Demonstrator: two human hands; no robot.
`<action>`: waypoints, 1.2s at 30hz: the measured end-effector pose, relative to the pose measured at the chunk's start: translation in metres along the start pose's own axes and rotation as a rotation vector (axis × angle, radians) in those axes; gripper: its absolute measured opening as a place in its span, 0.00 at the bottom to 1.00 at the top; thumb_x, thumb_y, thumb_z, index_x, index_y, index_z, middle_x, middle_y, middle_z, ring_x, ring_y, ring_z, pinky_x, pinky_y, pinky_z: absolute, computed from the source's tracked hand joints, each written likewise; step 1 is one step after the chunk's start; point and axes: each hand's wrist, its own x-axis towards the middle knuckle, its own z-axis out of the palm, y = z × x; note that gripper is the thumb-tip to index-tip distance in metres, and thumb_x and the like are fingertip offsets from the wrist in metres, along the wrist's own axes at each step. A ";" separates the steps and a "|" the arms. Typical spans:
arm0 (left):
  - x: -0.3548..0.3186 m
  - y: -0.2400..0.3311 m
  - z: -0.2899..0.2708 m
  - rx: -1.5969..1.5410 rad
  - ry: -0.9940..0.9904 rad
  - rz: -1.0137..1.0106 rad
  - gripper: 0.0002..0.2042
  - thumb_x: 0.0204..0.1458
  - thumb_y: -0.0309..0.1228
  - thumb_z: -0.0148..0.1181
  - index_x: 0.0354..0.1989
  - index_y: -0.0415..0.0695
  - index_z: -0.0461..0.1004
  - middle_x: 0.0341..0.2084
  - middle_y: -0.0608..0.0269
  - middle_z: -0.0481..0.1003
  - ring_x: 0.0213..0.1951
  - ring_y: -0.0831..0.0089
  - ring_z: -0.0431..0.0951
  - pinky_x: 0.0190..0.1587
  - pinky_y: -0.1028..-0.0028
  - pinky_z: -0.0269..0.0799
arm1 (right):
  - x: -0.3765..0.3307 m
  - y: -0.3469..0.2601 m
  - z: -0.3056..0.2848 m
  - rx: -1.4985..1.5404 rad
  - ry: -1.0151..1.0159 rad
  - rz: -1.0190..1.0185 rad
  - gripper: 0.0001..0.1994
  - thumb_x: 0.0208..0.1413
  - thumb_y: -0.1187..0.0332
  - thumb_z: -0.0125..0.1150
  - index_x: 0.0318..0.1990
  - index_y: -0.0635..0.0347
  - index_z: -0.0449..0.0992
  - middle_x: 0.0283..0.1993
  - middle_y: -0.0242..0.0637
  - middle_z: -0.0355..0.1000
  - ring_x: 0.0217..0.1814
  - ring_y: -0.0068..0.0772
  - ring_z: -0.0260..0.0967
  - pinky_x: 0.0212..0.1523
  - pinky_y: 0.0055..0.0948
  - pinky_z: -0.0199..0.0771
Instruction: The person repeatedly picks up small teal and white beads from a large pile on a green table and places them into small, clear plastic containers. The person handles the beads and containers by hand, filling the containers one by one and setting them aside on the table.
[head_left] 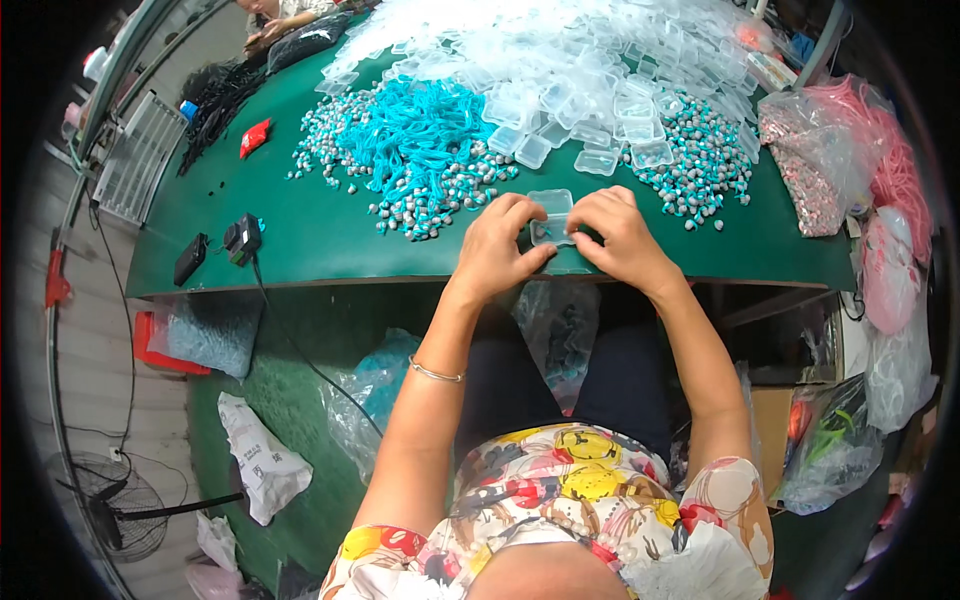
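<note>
A small clear plastic box (552, 205) lies at the table's near edge with its lid hinged back, away from me. My left hand (497, 247) closes round the box's left side, thumb at the near corner. The fingers of my right hand (622, 238) are curled onto the right side of the box, the tips at its inner edge. A bit of turquoise shows inside; what it belongs to is partly hidden by the fingers. Left of the box lies a heap of turquoise cords (425, 135), bordered by grey-and-turquoise beads (425, 215). More such beads (690, 165) are piled to the right.
A great heap of clear boxes (560, 70) covers the green table's (320, 230) far side. A black device (242, 240) with a cable sits at the left. Bags of beads and pink cord (835, 150) stand at the right. Another person (285, 20) sits at the far left.
</note>
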 end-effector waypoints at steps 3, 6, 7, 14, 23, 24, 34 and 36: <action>-0.001 -0.003 0.002 0.022 0.006 0.037 0.18 0.39 0.32 0.75 0.38 0.43 0.76 0.40 0.59 0.75 0.38 0.63 0.77 0.37 0.69 0.74 | 0.003 0.002 0.003 -0.042 -0.080 -0.013 0.06 0.48 0.75 0.63 0.34 0.54 0.75 0.34 0.31 0.71 0.42 0.35 0.71 0.52 0.38 0.61; -0.001 -0.004 0.002 0.022 0.004 0.036 0.17 0.39 0.32 0.75 0.37 0.43 0.76 0.40 0.59 0.75 0.38 0.63 0.77 0.37 0.69 0.74 | 0.006 0.007 0.000 -0.029 -0.161 -0.016 0.06 0.49 0.75 0.63 0.34 0.54 0.75 0.34 0.31 0.72 0.43 0.35 0.71 0.50 0.37 0.61; -0.001 -0.004 0.002 0.020 0.003 0.031 0.17 0.39 0.32 0.75 0.37 0.43 0.76 0.40 0.59 0.74 0.38 0.64 0.77 0.37 0.69 0.74 | 0.007 0.007 0.000 -0.032 -0.187 -0.016 0.05 0.49 0.74 0.63 0.34 0.54 0.76 0.35 0.31 0.72 0.43 0.35 0.71 0.49 0.37 0.62; -0.001 0.000 0.000 0.013 -0.012 0.016 0.16 0.40 0.32 0.75 0.37 0.44 0.76 0.41 0.58 0.74 0.40 0.59 0.77 0.39 0.67 0.74 | 0.021 0.007 -0.009 0.024 -0.292 -0.010 0.07 0.50 0.75 0.62 0.37 0.53 0.78 0.35 0.32 0.74 0.43 0.37 0.72 0.46 0.38 0.64; 0.000 0.007 -0.004 -0.025 -0.017 -0.032 0.15 0.39 0.33 0.73 0.34 0.45 0.75 0.37 0.60 0.74 0.41 0.58 0.75 0.42 0.61 0.71 | 0.116 0.037 0.055 -0.180 0.016 -0.153 0.08 0.50 0.73 0.62 0.37 0.49 0.81 0.37 0.32 0.75 0.45 0.38 0.71 0.46 0.42 0.66; 0.000 0.004 -0.002 -0.016 -0.011 -0.014 0.15 0.39 0.33 0.73 0.34 0.45 0.75 0.36 0.60 0.74 0.41 0.57 0.75 0.43 0.61 0.71 | 0.126 0.042 0.069 -0.237 -0.015 -0.155 0.08 0.50 0.73 0.63 0.37 0.48 0.81 0.38 0.32 0.74 0.46 0.38 0.70 0.47 0.41 0.64; -0.003 -0.001 -0.001 0.012 -0.005 0.015 0.17 0.40 0.33 0.73 0.39 0.45 0.75 0.38 0.60 0.74 0.40 0.58 0.76 0.42 0.63 0.73 | 0.143 0.038 0.082 -0.209 -0.095 -0.151 0.10 0.50 0.74 0.64 0.39 0.48 0.80 0.44 0.35 0.74 0.49 0.43 0.71 0.47 0.43 0.67; -0.002 -0.001 -0.002 -0.001 0.001 0.016 0.17 0.40 0.33 0.73 0.39 0.45 0.75 0.37 0.60 0.74 0.40 0.59 0.76 0.41 0.64 0.74 | 0.132 0.043 0.070 -0.020 -0.039 -0.128 0.11 0.49 0.76 0.64 0.41 0.52 0.78 0.45 0.36 0.75 0.49 0.47 0.72 0.48 0.44 0.70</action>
